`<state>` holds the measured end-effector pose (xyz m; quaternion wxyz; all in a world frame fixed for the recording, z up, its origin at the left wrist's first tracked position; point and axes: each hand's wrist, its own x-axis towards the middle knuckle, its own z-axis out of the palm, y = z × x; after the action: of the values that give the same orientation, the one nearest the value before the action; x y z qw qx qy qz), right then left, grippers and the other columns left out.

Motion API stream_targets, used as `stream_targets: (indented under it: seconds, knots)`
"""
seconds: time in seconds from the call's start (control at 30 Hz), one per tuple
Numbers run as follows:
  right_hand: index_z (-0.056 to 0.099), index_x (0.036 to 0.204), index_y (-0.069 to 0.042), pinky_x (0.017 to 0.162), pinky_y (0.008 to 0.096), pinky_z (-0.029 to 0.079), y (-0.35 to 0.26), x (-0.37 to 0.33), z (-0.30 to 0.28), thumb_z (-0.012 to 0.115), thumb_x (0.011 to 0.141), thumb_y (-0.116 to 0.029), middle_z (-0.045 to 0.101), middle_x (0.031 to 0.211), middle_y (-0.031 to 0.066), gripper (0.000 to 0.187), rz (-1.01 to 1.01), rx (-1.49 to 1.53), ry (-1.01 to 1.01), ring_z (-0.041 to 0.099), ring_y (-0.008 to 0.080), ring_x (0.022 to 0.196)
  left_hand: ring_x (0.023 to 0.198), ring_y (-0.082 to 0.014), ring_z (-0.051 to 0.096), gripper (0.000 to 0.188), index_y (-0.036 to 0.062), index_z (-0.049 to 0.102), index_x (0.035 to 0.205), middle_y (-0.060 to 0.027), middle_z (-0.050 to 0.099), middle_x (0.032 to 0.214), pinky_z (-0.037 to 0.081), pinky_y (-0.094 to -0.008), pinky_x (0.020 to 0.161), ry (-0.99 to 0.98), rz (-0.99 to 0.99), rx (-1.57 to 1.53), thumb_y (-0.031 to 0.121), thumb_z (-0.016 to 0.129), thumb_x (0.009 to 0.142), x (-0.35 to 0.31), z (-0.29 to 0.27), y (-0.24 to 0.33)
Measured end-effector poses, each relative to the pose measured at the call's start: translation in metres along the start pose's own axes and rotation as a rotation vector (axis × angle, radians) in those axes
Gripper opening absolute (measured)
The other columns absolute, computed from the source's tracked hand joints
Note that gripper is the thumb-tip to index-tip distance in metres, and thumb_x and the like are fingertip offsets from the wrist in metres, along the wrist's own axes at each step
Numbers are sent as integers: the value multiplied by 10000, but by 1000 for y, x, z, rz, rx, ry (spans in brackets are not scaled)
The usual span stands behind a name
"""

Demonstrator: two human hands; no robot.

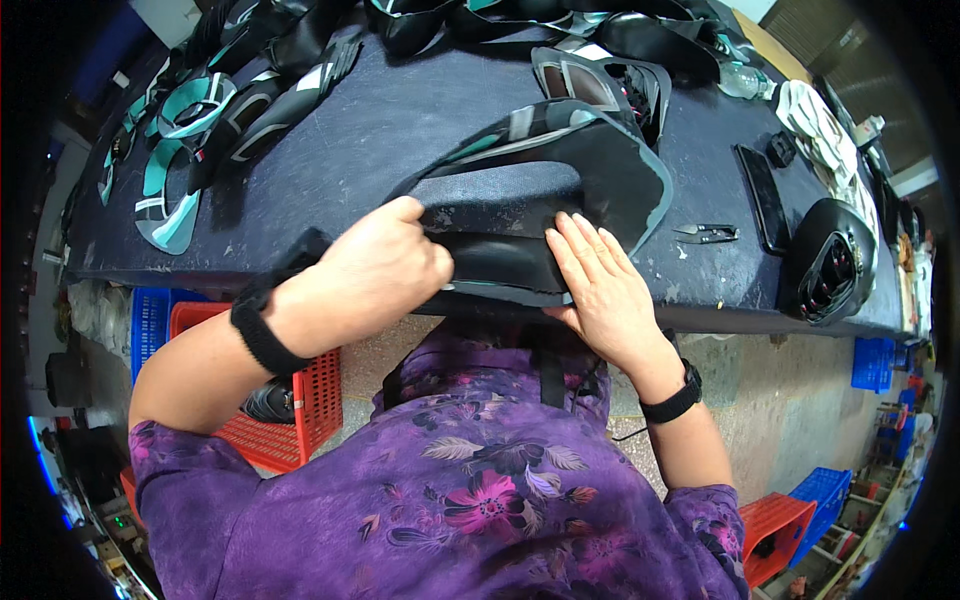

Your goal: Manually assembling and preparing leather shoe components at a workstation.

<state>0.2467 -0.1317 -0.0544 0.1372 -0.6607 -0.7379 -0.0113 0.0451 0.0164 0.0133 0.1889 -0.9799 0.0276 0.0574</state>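
The black shoe upper (540,215) lies at the near edge of the table (350,140). The left hand (385,270) pinches its edge closed; the right hand (600,290) presses flat, fingers open. It seems a folding or smoothing step, needing steady pressure. Small snips (706,234) rest just right of the upper.

My left grip (385,270) pinching the black shoe upper (540,200), my right grip (600,290) pressing it flat, table (390,120) edge beneath
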Motion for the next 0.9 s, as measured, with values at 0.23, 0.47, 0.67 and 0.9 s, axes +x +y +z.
stream_targets:
  seconds: [0.23,0.47,0.67,0.9]
  knots:
    - [360,1298,-2,1059,370,265,10,-7,5,754,585,-225,335,1377,161,844,97,-72,98,316,276,1288,638,-180,526,98,75,502,752,-15,494,707,399,-284,675,196,-115,-79,129,550,686,11,2,15]
    - [362,1288,35,1048,376,276,-5,-27,4,713,646,-254,359,1349,192,786,172,-213,55,363,304,1249,586,-156,550,139,67,521,809,-9,508,621,432,-276,550,336,-74,-151,145,547,696,40,17,20]
    - [518,1116,-25,977,403,366,5,-25,-28,683,693,-202,558,1060,126,487,-79,-29,173,519,281,1056,547,-176,545,182,66,554,842,-21,478,583,427,-295,513,612,-68,-218,124,573,670,34,-6,-5]
    - [431,1228,40,993,351,336,32,-34,-77,757,684,-354,500,1233,126,747,171,1340,609,463,233,1154,655,-50,543,267,13,611,940,-5,607,756,434,-199,585,937,-375,-1799,271,568,885,14,-35,-12]
